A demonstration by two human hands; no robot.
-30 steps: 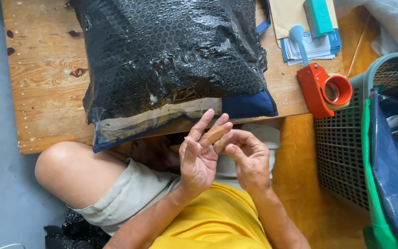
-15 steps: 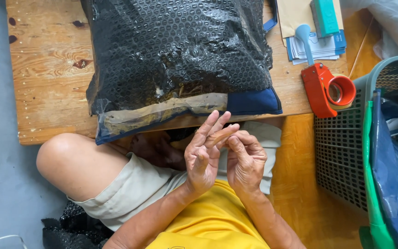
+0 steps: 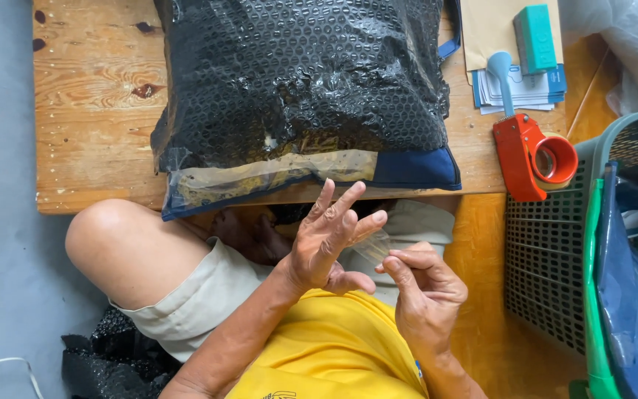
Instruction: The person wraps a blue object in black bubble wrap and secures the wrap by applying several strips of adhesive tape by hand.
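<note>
A bulky parcel wrapped in black bubble wrap [image 3: 297, 81] lies on a low wooden table [image 3: 90, 111], its near edge sealed with clear tape over a blue cover. Below the table's edge, over my lap, my left hand [image 3: 330, 247] has its fingers spread, and a strip of clear tape [image 3: 374, 247] sticks to its fingertips. My right hand [image 3: 422, 292] pinches the other end of that strip between thumb and forefinger. Neither hand touches the parcel.
A red tape dispenser [image 3: 533, 151] rests at the table's right corner. Behind it lie an envelope [image 3: 492, 29], a teal block [image 3: 534, 37] and a stack of papers [image 3: 522, 92]. A green mesh basket [image 3: 614, 244] holding blue bags stands at the right. My bare knee [image 3: 112, 240] is at the left.
My hands have drawn slightly apart and lower, stretching the clear tape strip between them. The left fingers have spread wider. The view has shifted a little.
</note>
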